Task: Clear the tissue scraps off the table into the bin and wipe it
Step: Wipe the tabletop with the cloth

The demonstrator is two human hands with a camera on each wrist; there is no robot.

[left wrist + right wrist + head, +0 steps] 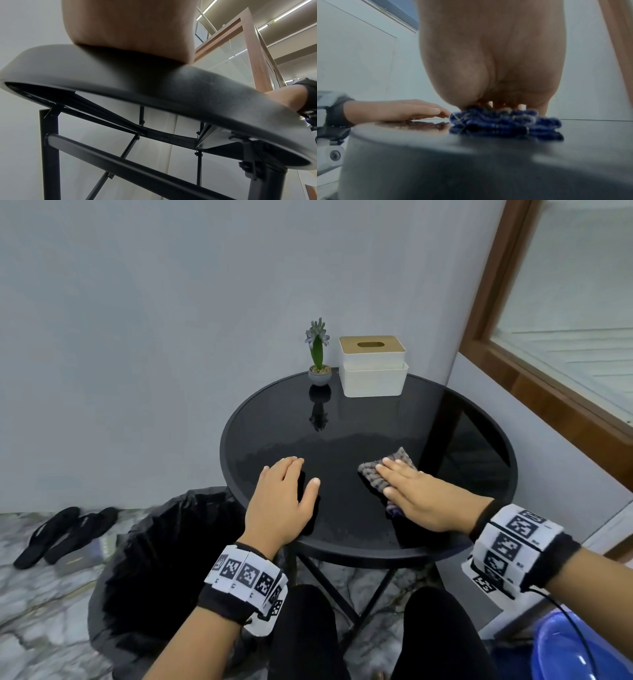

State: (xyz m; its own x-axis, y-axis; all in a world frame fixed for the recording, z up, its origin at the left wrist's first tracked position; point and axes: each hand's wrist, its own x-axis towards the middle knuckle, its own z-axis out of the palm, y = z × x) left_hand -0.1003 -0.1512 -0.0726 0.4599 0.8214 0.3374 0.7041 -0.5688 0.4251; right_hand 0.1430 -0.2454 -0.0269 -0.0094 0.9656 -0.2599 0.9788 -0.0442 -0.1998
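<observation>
Here we see both hands flat on the round black table (376, 419), which fills the middle of the head view. The right hand (418, 494) lies at centre right of that frame with its fingers straight and close together, pressing down on a folded blue-grey cloth (376, 477); the cloth shows past the fingertips toward the upper left and again under the heel of the palm. In the right wrist view the palm (491, 60) bears straight down on the bunched cloth (505, 121), which touches the glossy tabletop (471, 155).

The left hand (284, 501) rests palm down just left of centre, fingers extended together and the thumb spread apart to the right, holding nothing. It lies near the cloth but apart from it. In the left wrist view the wrist (128, 29) sits on the table's rim (188, 92), with the table's dark legs below; we cannot tell the fingers from there.

The bin (164, 570), lined with a black bag, stands at lower left, beside the table's edge under the left forearm. We make out no tissue scraps on the tabletop.

At the table's far edge stand 1 small potted plant (319, 361) and, just right of it, a white tissue box (373, 368). A pair of black sandals (65, 532) lies on the floor at far left, and a blue tub (575, 652) shows in the lower right corner.
</observation>
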